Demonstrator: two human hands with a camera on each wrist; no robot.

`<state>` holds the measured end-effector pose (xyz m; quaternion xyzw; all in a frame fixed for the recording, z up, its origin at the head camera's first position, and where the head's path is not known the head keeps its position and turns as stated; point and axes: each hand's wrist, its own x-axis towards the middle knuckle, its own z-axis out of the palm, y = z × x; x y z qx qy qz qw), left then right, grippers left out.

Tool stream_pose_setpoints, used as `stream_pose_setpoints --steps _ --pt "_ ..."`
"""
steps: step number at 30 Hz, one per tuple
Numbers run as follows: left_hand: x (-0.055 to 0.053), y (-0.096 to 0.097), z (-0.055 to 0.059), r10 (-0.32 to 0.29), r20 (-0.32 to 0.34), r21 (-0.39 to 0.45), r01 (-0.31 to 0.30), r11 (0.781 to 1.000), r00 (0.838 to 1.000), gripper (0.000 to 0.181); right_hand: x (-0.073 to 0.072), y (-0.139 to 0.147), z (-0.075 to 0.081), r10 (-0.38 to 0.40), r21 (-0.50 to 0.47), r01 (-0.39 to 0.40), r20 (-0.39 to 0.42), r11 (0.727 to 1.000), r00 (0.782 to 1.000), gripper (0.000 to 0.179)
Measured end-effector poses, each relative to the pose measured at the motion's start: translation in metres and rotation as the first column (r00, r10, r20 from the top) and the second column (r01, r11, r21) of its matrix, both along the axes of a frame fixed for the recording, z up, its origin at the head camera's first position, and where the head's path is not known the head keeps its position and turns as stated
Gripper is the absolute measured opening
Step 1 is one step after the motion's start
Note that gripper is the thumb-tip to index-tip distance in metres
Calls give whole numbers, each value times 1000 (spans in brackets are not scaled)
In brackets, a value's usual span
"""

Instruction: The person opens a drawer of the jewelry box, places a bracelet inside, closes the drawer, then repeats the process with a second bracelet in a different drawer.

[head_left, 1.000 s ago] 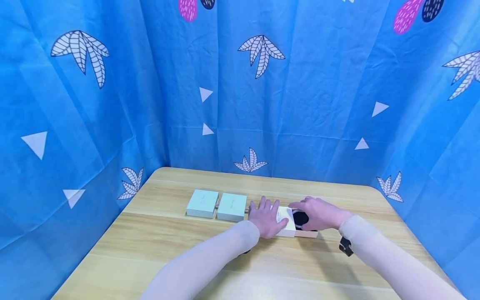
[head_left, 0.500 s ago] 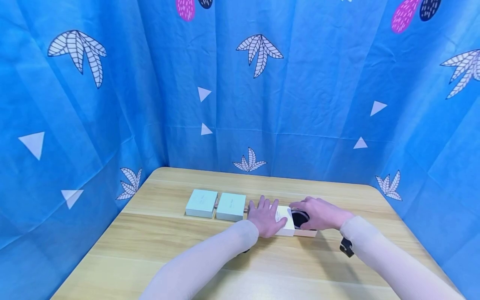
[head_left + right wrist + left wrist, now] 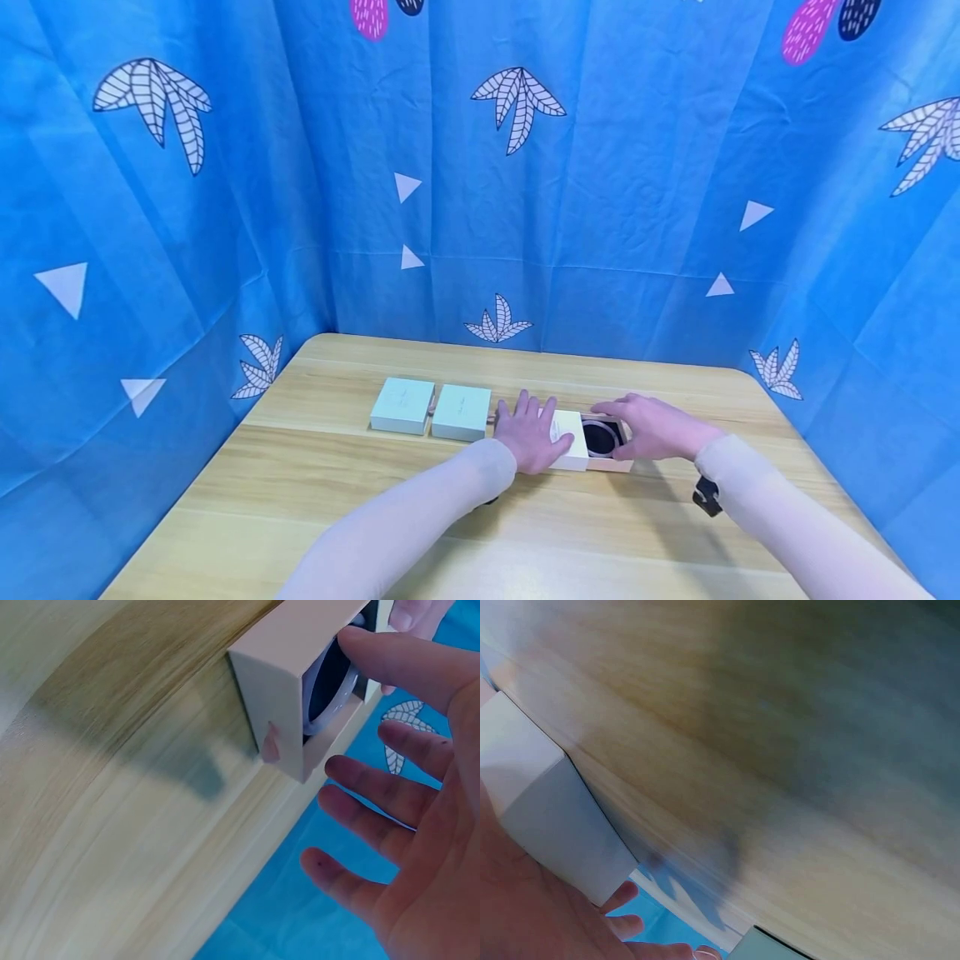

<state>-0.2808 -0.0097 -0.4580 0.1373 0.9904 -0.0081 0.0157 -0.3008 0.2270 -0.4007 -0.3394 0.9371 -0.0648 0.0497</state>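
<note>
My left hand (image 3: pixel 527 437) lies spread over a white box sleeve (image 3: pixel 573 440), its fingers fairly straight. From the sleeve's right end a pale pink drawer (image 3: pixel 609 466) sticks partly out. Inside sits a pale, glossy bangle (image 3: pixel 335 709) around a black cushion (image 3: pixel 598 437). My right hand (image 3: pixel 660 429) is over the drawer's right end, fingers apart and loosely bent, gripping nothing. In the right wrist view its thumb (image 3: pixel 375 656) overlaps the bangle's edge, while the other fingers stand off from the box. A small pink ribbon tab (image 3: pixel 270 744) shows on the drawer's end.
Two mint-green boxes (image 3: pixel 402 406) (image 3: pixel 462 412) sit in a row to the left of my left hand, each with lettering on its lid. The wooden table (image 3: pixel 360 500) has rounded back corners. Blue patterned curtains (image 3: pixel 600 183) surround it at the back and sides.
My right hand has shifted slightly right, uncovering more of the bangle and black cushion. The left hand stays on the sleeve, and the drawer stands out about as far as before.
</note>
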Motion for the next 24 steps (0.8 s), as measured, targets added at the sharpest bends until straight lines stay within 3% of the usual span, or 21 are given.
stream_pose_setpoints --steps 9,24 --pt "-4 1 -4 6 3 -4 -6 1000 1000 84 1 10 -5 -42 -6 42 29 999 999 84" --pt "3 -1 4 -7 -4 11 7 1000 1000 82 4 19 -5 -55 -16 56 91 998 994 86"
